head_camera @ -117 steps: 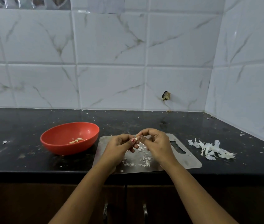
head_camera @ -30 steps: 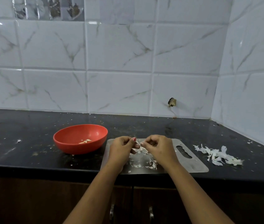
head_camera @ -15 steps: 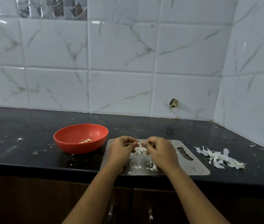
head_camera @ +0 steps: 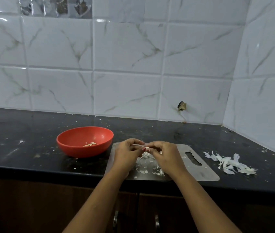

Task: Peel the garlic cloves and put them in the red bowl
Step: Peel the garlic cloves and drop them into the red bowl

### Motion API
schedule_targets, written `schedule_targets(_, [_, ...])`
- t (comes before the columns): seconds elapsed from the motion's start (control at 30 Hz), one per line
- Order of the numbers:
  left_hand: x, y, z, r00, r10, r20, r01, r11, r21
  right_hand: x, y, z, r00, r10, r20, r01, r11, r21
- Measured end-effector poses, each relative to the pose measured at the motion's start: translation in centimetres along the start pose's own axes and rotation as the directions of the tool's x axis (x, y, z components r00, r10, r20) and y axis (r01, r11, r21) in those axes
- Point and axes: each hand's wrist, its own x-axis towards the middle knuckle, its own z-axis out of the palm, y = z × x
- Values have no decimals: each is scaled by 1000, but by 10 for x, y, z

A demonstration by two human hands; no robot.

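Hardly anything has shifted in the last half second: both hands remain together above the board, perhaps a touch higher, and the red bowl sits where it was. Left hand (head_camera: 126,153) and right hand (head_camera: 166,156) meet knuckle to knuckle, backs up, and between them is a small pale garlic clove (head_camera: 143,146), pinched from either side. The left fingers (head_camera: 137,142) curl in from the left and the right fingers (head_camera: 151,145) curl in from the right, so only a sliver of the clove and a thin white strip of skin show in the gap; how much skin is still on it I cannot tell. The clove is held in the air over the far half of the flat steel cutting board (head_camera: 199,174), directly above a scatter of papery white peel scraps (head_camera: 146,158) lying on the metal. The round red plastic bowl (head_camera: 66,148) stands just left of the board, nearly touching its corner, with a few peeled cloves (head_camera: 89,144) lying in its bottom. Right of the board, well apart from the hands, a loose heap of white garlic skins (head_camera: 229,163) lies on the black speckled stone tabletop (head_camera: 32,132). Behind is a wall of white marble-veined tiles (head_camera: 126,91), one with a dark chipped hole (head_camera: 181,106).
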Motion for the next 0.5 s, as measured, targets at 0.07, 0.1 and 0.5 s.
schedule_targets(0.07, [0, 0, 0, 1000, 8, 17, -8, 1000, -26, 0, 1, 0, 999, 2, -37, -1, 1000, 5])
schedule_targets(0.1, [-1, 0, 1, 1000, 9, 27, -8, 999, -33, 0, 1, 0, 999, 4, -50, -4, 1000, 4])
schedule_targets(0.5, [0, 0, 0, 998, 29, 54, -25, 997, -75, 2, 1, -2, 995, -19, -97, 26, 996, 80])
